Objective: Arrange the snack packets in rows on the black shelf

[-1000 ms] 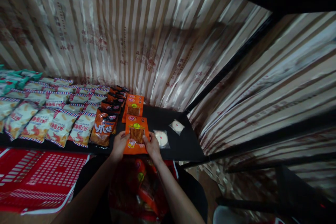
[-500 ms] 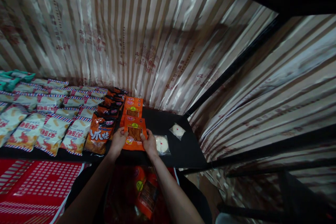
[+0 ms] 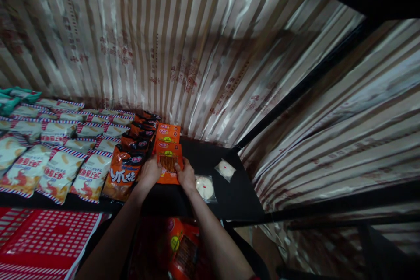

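Observation:
Both hands grip an orange snack packet (image 3: pixel 169 162) by its two sides, with brown sticks showing through its window. My left hand (image 3: pixel 150 171) is closed on its left edge, beside a larger orange and black snack bag (image 3: pixel 122 173). On the right edge my right hand (image 3: pixel 185 174) is closed, thumb on the front. Behind it lie more orange packets (image 3: pixel 168 133) of the same kind, partly overlapped by the held one. Right of my right hand is a clear-wrapped round white item (image 3: pixel 205 187); a second wrapped white item (image 3: pixel 225 169) lies farther back.
White snack bags (image 3: pixel 88 175) stand in rows on the black shelf (image 3: pixel 238 199) at left, with green packs (image 3: pixel 9 100) beyond. Below are a red basket (image 3: pixel 49 236) and more orange packets (image 3: pixel 185 249) near my lap. A striped curtain (image 3: pixel 197 52) hangs behind; a black pole (image 3: pixel 288 92) slants at right.
The held packet has moved slightly back, covering more of the packets behind it. My hands have moved with it, and the view has shifted a little.

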A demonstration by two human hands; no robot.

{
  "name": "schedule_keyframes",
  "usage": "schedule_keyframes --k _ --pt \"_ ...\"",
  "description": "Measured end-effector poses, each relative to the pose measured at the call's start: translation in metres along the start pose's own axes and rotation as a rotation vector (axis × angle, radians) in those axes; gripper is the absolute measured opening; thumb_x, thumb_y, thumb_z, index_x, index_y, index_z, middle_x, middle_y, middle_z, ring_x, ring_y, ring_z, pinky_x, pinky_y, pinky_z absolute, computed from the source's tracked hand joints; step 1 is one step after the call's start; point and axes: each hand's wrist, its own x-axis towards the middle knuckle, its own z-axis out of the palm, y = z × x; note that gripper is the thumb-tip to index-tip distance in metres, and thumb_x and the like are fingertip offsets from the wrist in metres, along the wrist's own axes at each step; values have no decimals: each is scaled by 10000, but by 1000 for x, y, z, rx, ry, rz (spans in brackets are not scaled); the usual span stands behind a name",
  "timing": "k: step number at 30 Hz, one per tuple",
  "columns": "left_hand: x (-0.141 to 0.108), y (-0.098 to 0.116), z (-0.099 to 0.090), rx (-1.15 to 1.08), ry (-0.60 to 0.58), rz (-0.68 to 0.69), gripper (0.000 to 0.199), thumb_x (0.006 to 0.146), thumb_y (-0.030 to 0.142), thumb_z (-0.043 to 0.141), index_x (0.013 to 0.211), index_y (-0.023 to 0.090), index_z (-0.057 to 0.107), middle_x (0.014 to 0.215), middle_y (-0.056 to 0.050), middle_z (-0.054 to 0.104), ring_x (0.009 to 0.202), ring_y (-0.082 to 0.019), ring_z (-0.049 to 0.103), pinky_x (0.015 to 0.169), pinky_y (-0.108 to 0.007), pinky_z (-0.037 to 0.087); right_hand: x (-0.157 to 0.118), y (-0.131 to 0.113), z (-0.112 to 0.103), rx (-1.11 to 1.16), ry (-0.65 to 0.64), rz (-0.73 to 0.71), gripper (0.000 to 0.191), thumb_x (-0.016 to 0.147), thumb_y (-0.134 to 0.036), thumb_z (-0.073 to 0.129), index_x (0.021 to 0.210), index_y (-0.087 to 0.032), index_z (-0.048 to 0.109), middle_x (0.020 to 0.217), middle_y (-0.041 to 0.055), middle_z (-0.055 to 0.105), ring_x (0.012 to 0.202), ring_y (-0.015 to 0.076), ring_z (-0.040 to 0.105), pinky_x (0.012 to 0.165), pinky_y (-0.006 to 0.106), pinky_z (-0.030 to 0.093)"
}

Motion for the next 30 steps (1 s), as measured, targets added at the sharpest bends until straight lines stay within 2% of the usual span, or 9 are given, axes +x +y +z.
schedule_keyframes --k 5,11,20,25,30 --pt "1 13 -6 173 34 -3 438 865 187 338 1253 90 515 1164 -216 601 991 -294 629 812 -342 463 7 -4 9 -3 -14 -33 433 815 -291 526 1217 -129 543 1062 146 681 979 268 648 828 337 477" --pt "3 16 3 288 64 54 413 869 230 343 1199 88 547 1145 -212 583 996 -306 615 769 -352 481 14 -7 12 -6 -14 -26 410 828 -279 511 1214 -147 543 1115 133 663 1023 252 634 859 324 471" --pt "14 12 7 345 -9 100 393 878 265 389 1189 89 553 1159 -191 591 986 -256 624 818 -332 479 24 -7 13 -33 -34 -10 411 833 -261 517 1229 -148 525 1093 120 675 998 228 644 833 294 478" --pt "15 16 8 378 61 78 392 888 273 374 1193 104 555 1146 -161 596 984 -245 622 799 -325 495 26 -12 14 -52 -73 41 426 842 -251 523 1253 -142 506 1113 116 667 1010 215 639 834 270 474" --pt "18 18 7 378 101 81 409 884 296 381 1218 121 539 1147 -164 588 1000 -249 612 776 -324 499 29 -15 15 -40 -81 32 421 853 -251 517 1258 -134 504 1115 119 667 1013 214 638 848 273 471"
